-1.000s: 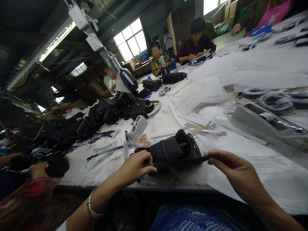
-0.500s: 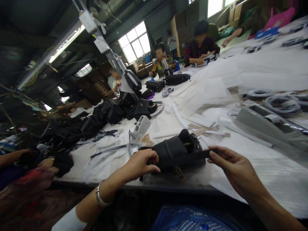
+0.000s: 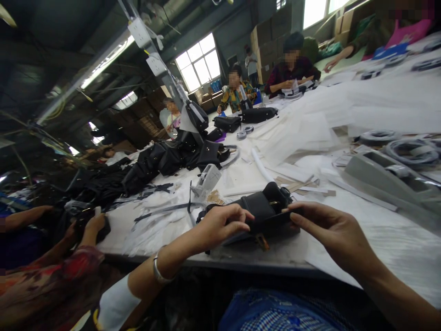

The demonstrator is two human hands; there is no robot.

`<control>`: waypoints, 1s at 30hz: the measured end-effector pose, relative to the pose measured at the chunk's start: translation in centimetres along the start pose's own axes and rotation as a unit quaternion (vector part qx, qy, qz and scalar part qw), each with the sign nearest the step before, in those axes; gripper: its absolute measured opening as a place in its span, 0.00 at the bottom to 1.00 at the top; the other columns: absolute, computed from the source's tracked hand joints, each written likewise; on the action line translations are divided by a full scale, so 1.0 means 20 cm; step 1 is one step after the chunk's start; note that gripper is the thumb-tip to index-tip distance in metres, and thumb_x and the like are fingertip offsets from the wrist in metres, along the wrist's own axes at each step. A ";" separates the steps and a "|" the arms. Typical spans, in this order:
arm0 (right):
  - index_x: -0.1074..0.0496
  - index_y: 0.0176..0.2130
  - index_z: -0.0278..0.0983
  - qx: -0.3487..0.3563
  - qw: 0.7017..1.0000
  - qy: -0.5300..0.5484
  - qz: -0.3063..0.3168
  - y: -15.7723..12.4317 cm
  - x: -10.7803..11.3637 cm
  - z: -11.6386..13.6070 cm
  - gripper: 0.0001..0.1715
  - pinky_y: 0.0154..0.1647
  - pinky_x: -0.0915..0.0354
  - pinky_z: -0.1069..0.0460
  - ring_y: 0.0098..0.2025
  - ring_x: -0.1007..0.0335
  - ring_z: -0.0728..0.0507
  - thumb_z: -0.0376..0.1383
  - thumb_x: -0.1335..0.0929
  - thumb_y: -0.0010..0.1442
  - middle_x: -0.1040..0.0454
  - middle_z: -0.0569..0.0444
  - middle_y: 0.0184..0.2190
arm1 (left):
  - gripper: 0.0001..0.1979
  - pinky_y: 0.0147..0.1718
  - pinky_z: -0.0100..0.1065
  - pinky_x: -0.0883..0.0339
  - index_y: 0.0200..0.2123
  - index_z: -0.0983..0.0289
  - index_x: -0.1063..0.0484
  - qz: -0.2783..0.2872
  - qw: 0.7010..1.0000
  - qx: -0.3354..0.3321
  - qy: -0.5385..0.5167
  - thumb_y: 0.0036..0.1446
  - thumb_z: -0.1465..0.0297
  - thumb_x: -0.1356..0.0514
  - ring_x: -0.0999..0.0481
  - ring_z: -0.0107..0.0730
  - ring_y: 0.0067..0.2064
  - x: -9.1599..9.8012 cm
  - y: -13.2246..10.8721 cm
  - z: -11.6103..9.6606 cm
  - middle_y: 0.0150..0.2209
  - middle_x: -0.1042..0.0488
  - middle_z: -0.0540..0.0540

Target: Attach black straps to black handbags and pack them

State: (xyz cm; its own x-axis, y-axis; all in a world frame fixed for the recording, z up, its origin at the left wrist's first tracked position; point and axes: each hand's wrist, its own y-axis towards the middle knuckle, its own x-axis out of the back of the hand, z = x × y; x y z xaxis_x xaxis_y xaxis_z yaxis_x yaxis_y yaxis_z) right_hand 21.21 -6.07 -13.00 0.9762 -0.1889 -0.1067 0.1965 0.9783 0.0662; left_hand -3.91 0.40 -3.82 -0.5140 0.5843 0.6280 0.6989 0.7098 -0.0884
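Observation:
A small black handbag [image 3: 257,205] lies on the near edge of the table in front of me, with a gold-coloured clasp [image 3: 262,242] hanging at its front. A flat black strap [image 3: 274,221] runs along the near side of the bag. Between thumb and fingers, my right hand [image 3: 325,230] pinches the strap's right end. My left hand [image 3: 220,227], a silver bangle on its wrist, is closed on the strap farther left, its fingertips partly hiding it. The bag's left end is partly behind my left hand.
A grey tape dispenser [image 3: 208,179] stands behind the bag, a larger grey one [image 3: 389,179] to the right. Black bags [image 3: 172,154] are heaped at the left. White sheets [image 3: 379,101] cover much of the table. Co-workers sit at the far side; a neighbour's hand [image 3: 94,225] works at left.
My left hand has slid right along the strap, closer to my right hand. The view has shifted slightly. The neighbour at left has raised a hand over black material.

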 end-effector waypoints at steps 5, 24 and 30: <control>0.20 0.40 0.41 0.047 0.999 0.008 0.005 0.09 -0.05 0.13 0.18 0.39 0.23 0.48 0.36 0.22 0.41 0.46 0.23 0.50 0.18 0.51 0.38 | 0.14 0.28 0.29 0.36 0.40 0.64 0.34 -0.014 0.989 0.040 -0.142 0.62 0.59 0.42 0.27 0.29 0.28 -0.08 0.11 -0.03 0.29 0.27 0.51; 0.23 0.49 0.42 0.208 0.962 -0.132 0.120 0.32 0.06 -0.22 0.16 0.49 0.31 0.46 0.48 0.28 0.40 0.41 0.32 0.62 0.23 0.51 0.44 | 0.24 0.17 0.24 0.54 0.26 0.66 0.31 0.078 0.988 0.118 -0.054 0.60 0.50 0.45 0.44 0.18 0.18 -0.03 0.47 -0.11 0.18 0.37 0.45; 0.26 0.45 0.41 0.194 0.971 -0.130 0.050 0.26 -0.02 -0.19 0.11 0.49 0.34 0.46 0.46 0.29 0.40 0.38 0.31 0.61 0.25 0.52 0.42 | 0.22 0.17 0.25 0.52 0.30 0.67 0.26 0.105 0.980 0.168 -0.004 0.58 0.52 0.43 0.43 0.19 0.18 0.00 0.47 -0.17 0.19 0.34 0.46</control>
State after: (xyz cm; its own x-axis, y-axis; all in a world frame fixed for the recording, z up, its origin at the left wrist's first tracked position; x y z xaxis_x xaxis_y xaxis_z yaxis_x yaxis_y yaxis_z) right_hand 21.49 -0.61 -16.31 0.9724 -0.1594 0.1704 0.0700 0.8960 0.4384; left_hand 4.39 5.82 -2.05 -0.3805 0.7338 0.5628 0.5869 0.6619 -0.4662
